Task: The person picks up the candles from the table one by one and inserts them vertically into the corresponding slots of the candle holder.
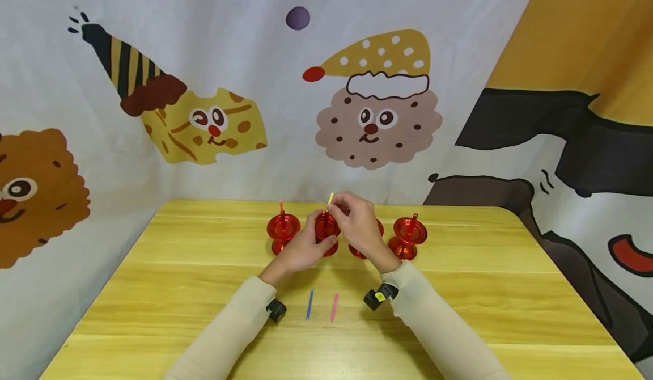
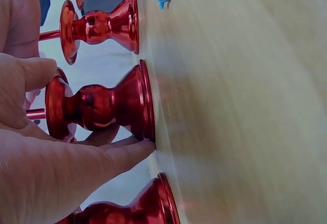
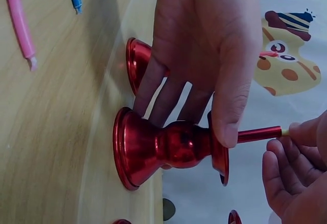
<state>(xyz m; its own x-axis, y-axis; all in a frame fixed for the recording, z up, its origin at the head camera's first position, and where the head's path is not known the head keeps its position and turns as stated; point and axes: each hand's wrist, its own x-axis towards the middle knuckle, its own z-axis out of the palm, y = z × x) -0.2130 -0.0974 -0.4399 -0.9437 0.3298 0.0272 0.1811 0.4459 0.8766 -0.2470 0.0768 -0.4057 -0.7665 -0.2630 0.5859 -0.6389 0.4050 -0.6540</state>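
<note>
Steadying a shiny red candle holder (image 1: 326,229) is my left hand (image 1: 302,249), its thumb on the dish rim and its fingers along the stem and base. My right hand (image 1: 357,224) pinches a thin yellow candle (image 1: 331,198) above that holder. In the right wrist view the candle's lower end meets the top of the holder's red tube (image 3: 259,134). The holder stands upright on the table. Left of it another red holder (image 1: 283,229) carries a reddish candle (image 1: 281,206).
On the wooden table (image 1: 204,289), a blue candle (image 1: 309,304) and a pink candle (image 1: 334,307) lie nearer me, between my forearms. A red holder (image 1: 357,252) is partly hidden behind my right hand, and one more holder (image 1: 410,231) stands at the right. A printed cloth (image 1: 285,85) hangs behind.
</note>
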